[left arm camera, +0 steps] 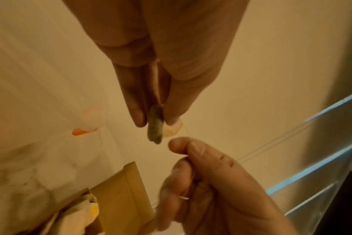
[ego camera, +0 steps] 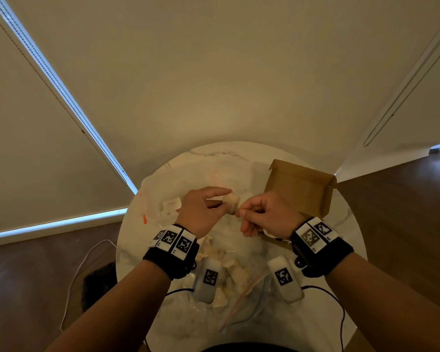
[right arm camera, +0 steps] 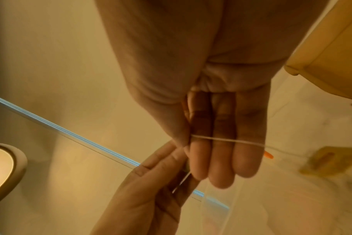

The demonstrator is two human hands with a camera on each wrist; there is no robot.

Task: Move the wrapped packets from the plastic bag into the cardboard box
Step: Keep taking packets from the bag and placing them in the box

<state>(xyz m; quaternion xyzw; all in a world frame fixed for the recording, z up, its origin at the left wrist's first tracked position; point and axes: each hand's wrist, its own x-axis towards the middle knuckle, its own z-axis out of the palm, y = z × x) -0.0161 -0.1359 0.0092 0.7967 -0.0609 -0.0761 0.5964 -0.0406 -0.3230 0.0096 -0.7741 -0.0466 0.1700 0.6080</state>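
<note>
Head view has us holding one packet (ego camera: 231, 204) up over the table (ego camera: 351, 252), pinched between the thumb and fingertips of our left hand (ego camera: 203, 212), with the index finger stretched out over the top of it. Our right hand (ego camera: 264, 217) sits just to the right of that pinch, fingers curled in, nipping a thin string (right arm camera: 227, 139) that seems to run off the packet.

Just past the right hand stands the cardboard box (ego camera: 300, 189), flap up. Below the grip, nearer to us, there's a heap of pale packets lying on the clear plastic bag (ego camera: 241, 293). Left of the grip a small white tag (ego camera: 172, 203) and an orange bit (ego camera: 144, 219) lie on the table.

Progress-wise: we'd guess we're somewhere in the middle. The left wrist view shows some pale wrapped stuff already sitting inside the box (left arm camera: 119, 190), which the head view hides behind our right wrist. The heap near us still needs moving, and this packet isn't in the box yet.

What else differs: the left wrist view shows the packet (left arm camera: 156, 125) edge-on, a thin greyish thing squeezed between the fingertips. The right wrist view shows the string crossing our three curled fingers, caught by the thumb. You can't make that string out from the head view at all.
</note>
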